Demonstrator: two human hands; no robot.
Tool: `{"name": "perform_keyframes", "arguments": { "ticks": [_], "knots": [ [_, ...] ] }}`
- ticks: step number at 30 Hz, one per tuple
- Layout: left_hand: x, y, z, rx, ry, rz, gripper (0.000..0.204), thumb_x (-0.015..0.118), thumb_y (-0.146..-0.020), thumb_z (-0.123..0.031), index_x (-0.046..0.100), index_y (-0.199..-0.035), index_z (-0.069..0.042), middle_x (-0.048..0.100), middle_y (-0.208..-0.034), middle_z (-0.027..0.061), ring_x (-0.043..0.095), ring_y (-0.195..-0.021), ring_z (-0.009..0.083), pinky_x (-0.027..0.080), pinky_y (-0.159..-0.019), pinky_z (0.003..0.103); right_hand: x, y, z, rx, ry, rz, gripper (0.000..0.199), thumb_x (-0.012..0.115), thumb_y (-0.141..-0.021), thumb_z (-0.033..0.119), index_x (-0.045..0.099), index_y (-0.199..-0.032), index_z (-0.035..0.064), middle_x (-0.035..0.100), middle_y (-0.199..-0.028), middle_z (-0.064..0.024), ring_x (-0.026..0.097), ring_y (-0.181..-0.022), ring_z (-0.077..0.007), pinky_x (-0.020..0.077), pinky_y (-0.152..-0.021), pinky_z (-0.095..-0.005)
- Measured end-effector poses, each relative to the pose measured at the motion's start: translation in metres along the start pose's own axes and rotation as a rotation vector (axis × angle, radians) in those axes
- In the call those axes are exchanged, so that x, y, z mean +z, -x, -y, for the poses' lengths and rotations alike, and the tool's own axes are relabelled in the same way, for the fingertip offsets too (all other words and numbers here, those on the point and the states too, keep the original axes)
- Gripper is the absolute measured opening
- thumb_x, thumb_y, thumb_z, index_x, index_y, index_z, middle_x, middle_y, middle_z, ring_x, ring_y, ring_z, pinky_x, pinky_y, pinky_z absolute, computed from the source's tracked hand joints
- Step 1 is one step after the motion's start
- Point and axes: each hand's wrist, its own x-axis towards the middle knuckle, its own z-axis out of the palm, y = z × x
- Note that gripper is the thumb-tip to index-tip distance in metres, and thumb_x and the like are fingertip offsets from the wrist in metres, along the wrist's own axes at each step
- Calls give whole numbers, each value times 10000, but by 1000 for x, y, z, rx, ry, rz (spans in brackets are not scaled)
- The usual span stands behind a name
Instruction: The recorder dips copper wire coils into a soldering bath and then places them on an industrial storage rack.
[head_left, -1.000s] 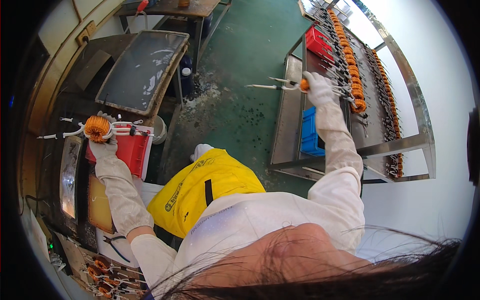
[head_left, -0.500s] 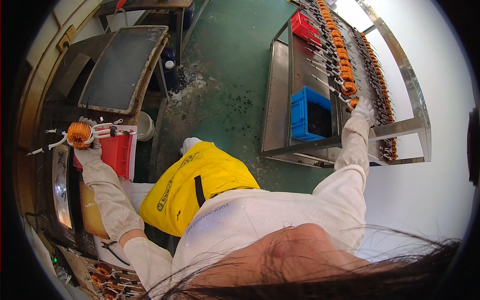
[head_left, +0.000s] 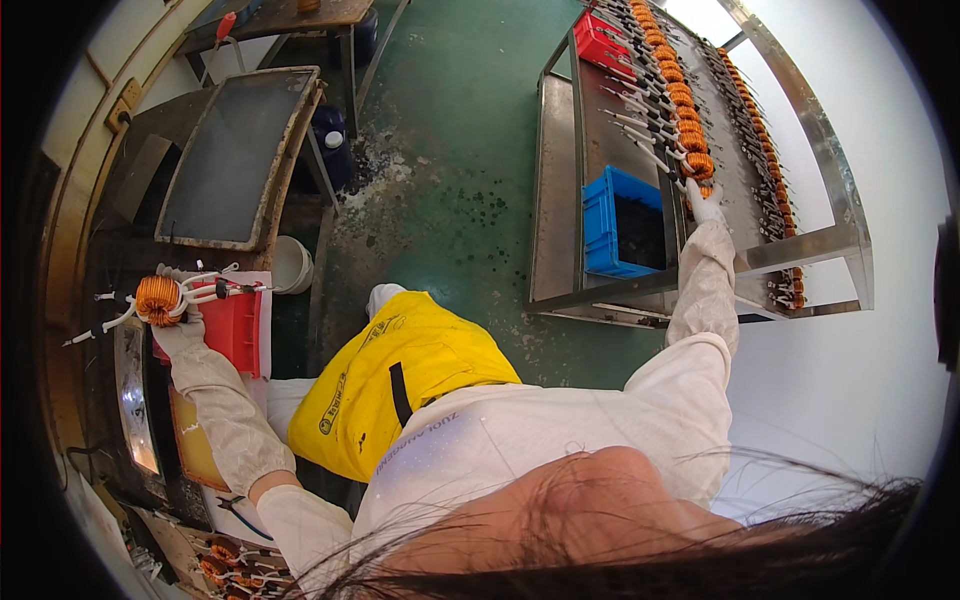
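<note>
My left hand, in a pale glove, is closed around a ring-shaped copper-wound coil. White-sleeved leads with dark bands and bare ends stick out from both sides of it. It is held over a red plastic bin. On the right, my gloved right hand reaches to the near end of a row of like coils on a metal rack. Its fingers are closed on the nearest coil, which they largely cover.
The steel rack carries a second coil row, a blue crate and a red bin. At left are a grey-topped tray, a white bucket, pliers, an amber-filled pan and more coils.
My right hand has shifted slightly left and away from me, over the nearest coil on the rack. The left hand still holds its coil. The view has shifted slightly.
</note>
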Motion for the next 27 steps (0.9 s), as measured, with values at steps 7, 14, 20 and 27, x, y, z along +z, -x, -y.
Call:
{"name": "perform_keyframes", "arguments": {
  "ticks": [7,14,20,27],
  "knots": [
    [-1,-4,3,15,-29,-40,577,432,-1017,-392,417,-1433,8,568,-1351,175,587,-1217,303,596,-907,432,20,-12,3,-72,14,-189,1009,651,-717,738,276,-1527,269,381,-1473,-260,444,-1299,-476,347,-1061,-582],
    [2,-1,4,11,-46,-58,582,448,-1013,-399,419,-1434,2,571,-1349,174,576,-1231,306,587,-925,433,41,-26,32,69,24,-321,922,704,-770,621,279,-1480,214,404,-1296,-308,545,-1142,-499,464,-918,-581],
    [-21,2,-9,-15,8,15,589,391,-1022,-385,354,-1478,-15,515,-1413,175,502,-1301,350,558,-955,505,62,-21,19,-29,-165,-452,940,651,-821,640,224,-1508,161,369,-1344,-343,522,-1128,-546,448,-953,-569],
    [-18,-18,5,-24,25,5,584,395,-1021,-391,363,-1473,-21,515,-1407,180,565,-1239,328,597,-884,482,74,-21,-41,-163,-587,-560,739,573,-913,575,383,-1418,71,518,-1326,-286,540,-1174,-459,448,-974,-504]
  ]
}}
